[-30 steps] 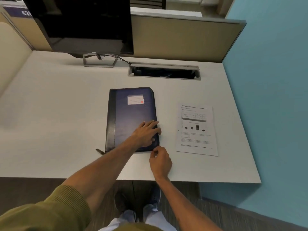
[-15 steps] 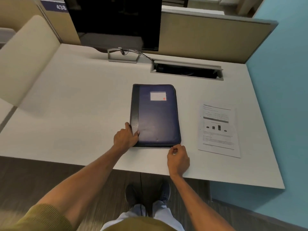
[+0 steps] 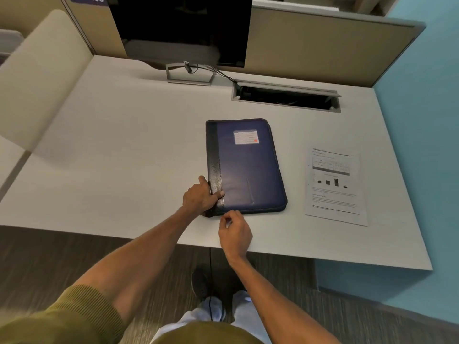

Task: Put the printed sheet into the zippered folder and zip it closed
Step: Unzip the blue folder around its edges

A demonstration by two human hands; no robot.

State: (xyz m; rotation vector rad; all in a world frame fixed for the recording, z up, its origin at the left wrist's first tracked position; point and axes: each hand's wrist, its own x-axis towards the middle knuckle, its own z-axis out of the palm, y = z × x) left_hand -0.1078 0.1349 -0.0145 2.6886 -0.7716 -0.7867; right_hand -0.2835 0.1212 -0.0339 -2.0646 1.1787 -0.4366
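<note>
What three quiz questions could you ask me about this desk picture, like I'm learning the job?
1. True or false: the printed sheet is already inside the folder.
2. What does the left hand grip? A) the folder's dark spine edge B) a pen C) a mug
3. Fill in: the sheet lies flat on the desk, to the ___ of the folder.
Key: 1 false; 2 A; 3 right.
</note>
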